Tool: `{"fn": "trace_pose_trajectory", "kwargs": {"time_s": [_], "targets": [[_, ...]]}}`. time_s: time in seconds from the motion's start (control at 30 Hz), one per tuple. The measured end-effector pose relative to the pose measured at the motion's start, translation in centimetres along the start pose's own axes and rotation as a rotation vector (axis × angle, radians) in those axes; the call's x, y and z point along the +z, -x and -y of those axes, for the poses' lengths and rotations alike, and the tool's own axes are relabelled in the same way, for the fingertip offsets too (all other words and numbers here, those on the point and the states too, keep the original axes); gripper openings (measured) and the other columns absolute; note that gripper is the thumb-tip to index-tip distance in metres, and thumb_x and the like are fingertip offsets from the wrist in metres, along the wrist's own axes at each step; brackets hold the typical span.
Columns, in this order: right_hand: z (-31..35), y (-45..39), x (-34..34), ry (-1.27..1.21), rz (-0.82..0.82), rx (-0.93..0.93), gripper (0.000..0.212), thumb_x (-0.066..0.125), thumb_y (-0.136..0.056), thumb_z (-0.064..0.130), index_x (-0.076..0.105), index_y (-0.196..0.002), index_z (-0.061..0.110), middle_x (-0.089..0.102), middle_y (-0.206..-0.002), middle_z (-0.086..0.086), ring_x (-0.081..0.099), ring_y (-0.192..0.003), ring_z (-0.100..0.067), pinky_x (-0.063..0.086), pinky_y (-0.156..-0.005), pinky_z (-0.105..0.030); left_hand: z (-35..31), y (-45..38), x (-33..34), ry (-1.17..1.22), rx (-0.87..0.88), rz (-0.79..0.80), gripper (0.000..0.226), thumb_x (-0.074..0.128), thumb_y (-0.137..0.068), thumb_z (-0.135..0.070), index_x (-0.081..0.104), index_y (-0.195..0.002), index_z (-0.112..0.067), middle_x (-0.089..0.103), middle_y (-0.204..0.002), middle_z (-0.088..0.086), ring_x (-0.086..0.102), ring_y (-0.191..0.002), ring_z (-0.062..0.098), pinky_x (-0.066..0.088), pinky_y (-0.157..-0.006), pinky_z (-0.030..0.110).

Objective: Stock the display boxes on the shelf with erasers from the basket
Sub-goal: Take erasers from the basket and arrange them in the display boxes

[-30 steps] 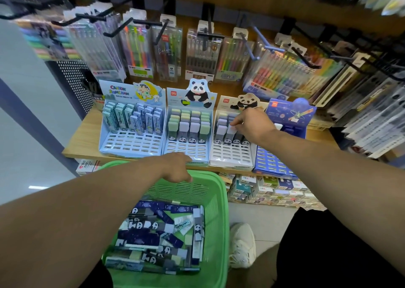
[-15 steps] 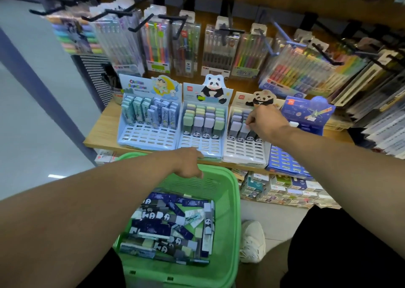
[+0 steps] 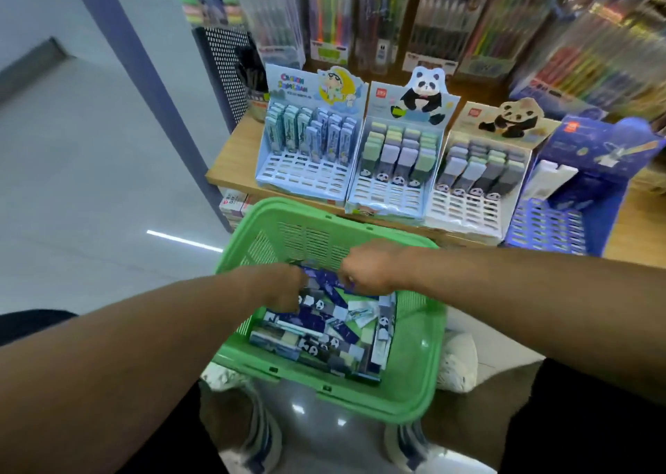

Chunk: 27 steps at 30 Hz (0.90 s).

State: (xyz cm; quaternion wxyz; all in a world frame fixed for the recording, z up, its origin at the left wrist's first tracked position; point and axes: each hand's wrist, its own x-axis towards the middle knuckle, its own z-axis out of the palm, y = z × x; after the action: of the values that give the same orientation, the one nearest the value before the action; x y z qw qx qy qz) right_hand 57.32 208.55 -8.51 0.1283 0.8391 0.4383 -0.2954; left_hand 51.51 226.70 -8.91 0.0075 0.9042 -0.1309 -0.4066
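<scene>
Dozens of sleeved erasers (image 3: 320, 329) lie jumbled in the green basket (image 3: 414, 376), which sits at 6 o'clock of the display boxes (image 3: 393, 170) on the shelf (image 3: 230, 163). Judging by looks: light, stiff little blocks w/ slick printed wrappers, prob. not fragile; best pinched across the long sides, one at a time. Left hand (image 3: 281, 286) and right hand (image 3: 371, 268) are both down in the pile at its 12 o'clock end, fingers curled under, touching the dark-blue erasers; can't tell whether either actually grips one.
</scene>
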Motion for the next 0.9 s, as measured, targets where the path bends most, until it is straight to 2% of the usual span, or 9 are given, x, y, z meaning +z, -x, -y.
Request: {"fn": "trace_pose_trajectory", "kwargs": {"time_s": [0.07,0.13,0.23,0.33,0.4,0.5,0.63,0.77,0.9], "targets": [[2.2,-2.4,3.8,-0.002,0.082,-0.028,0.019,0.058,-0.097,0.015,0.068,-0.114,0.013,0.07,-0.102,-0.006,0.064,-0.084,-0.024,0.058,-0.073,-0.035,1.0,-0.3,2.0,0.054,0.001,0.019,0.038,0.06,-0.094,-0.021,0.057,-0.13,-0.013,0.059,-0.132,0.013,0.059,-0.115,0.029,0.048,-0.095,0.033],[3.8,-4.9,6.9,-0.106,0.068,-0.006,0.029,0.057,-0.096,0.01,0.065,-0.123,0.016,0.068,-0.112,-0.009,0.065,-0.096,-0.029,0.058,-0.081,-0.043,1.9,-0.5,4.0,0.107,-0.01,0.02,0.034,0.061,-0.091,-0.017,0.061,-0.125,-0.011,0.061,-0.13,0.015,0.059,-0.113,0.029,0.048,-0.093,0.031],[6.0,-8.7,10.2,-0.309,0.007,0.064,0.042,0.056,-0.093,0.004,0.056,-0.133,0.015,0.062,-0.121,-0.017,0.061,-0.105,-0.035,0.054,-0.082,-0.043,3.7,-0.9,7.2,0.126,-0.104,0.056,0.041,0.057,-0.094,-0.017,0.055,-0.134,-0.007,0.057,-0.135,0.014,0.057,-0.12,0.03,0.045,-0.097,0.033],[8.0,-11.7,12.6,-0.462,-0.015,0.153,0.067,0.066,-0.091,0.013,0.035,-0.15,0.01,0.043,-0.144,-0.019,0.042,-0.133,-0.041,0.044,-0.105,-0.049,5.2,-0.7,8.9,0.141,-0.174,0.044,0.041,0.05,-0.096,-0.011,0.049,-0.136,-0.004,0.055,-0.136,0.015,0.055,-0.123,0.028,0.043,-0.099,0.031],[9.0,-13.2,13.4,-0.455,0.004,0.181,0.08,0.069,-0.091,0.022,0.024,-0.156,0.009,0.033,-0.154,-0.017,0.033,-0.14,-0.039,0.037,-0.112,-0.05,5.7,-0.9,9.1,0.206,-0.209,-0.013,0.043,0.048,-0.095,-0.005,0.048,-0.138,-0.007,0.055,-0.134,0.015,0.057,-0.12,0.026,0.047,-0.1,0.031],[10.3,-15.1,13.6,-0.428,-0.001,0.217,0.076,0.068,-0.091,0.026,0.028,-0.153,0.008,0.034,-0.151,-0.016,0.036,-0.137,-0.036,0.042,-0.108,-0.047,6.0,-1.4,9.2,0.259,-0.234,-0.085,0.043,0.048,-0.094,-0.003,0.05,-0.136,-0.011,0.058,-0.13,0.014,0.059,-0.114,0.024,0.05,-0.098,0.034],[11.5,-16.4,13.4,-0.386,-0.007,0.268,0.067,0.066,-0.089,0.013,0.035,-0.148,0.003,0.038,-0.147,-0.017,0.038,-0.135,-0.035,0.045,-0.105,-0.048,6.0,-1.8,10.1,0.308,-0.265,-0.092,0.042,0.047,-0.092,0.001,0.055,-0.132,-0.01,0.062,-0.125,0.014,0.062,-0.11,0.025,0.053,-0.094,0.032],[12.4,-16.7,13.9,-0.368,-0.015,0.327,0.067,0.067,-0.089,0.012,0.035,-0.146,0.001,0.036,-0.146,-0.019,0.038,-0.133,-0.037,0.043,-0.105,-0.05,5.4,-2.3,10.9,0.381,-0.31,-0.093,0.042,0.051,-0.092,0.006,0.056,-0.131,-0.008,0.064,-0.121,0.015,0.065,-0.104,0.026,0.055,-0.092,0.033],[12.0,-17.0,14.5,-0.433,0.029,0.353,0.053,0.064,-0.089,0.004,0.048,-0.139,-0.001,0.029,-0.15,-0.018,0.036,-0.133,-0.037,0.042,-0.107,-0.049,4.9,-2.4,11.2,0.418,-0.334,-0.079,0.045,0.05,-0.092,0.008,0.054,-0.133,-0.008,0.063,-0.12,0.014,0.064,-0.1,0.023,0.054,-0.088,0.029]]}}
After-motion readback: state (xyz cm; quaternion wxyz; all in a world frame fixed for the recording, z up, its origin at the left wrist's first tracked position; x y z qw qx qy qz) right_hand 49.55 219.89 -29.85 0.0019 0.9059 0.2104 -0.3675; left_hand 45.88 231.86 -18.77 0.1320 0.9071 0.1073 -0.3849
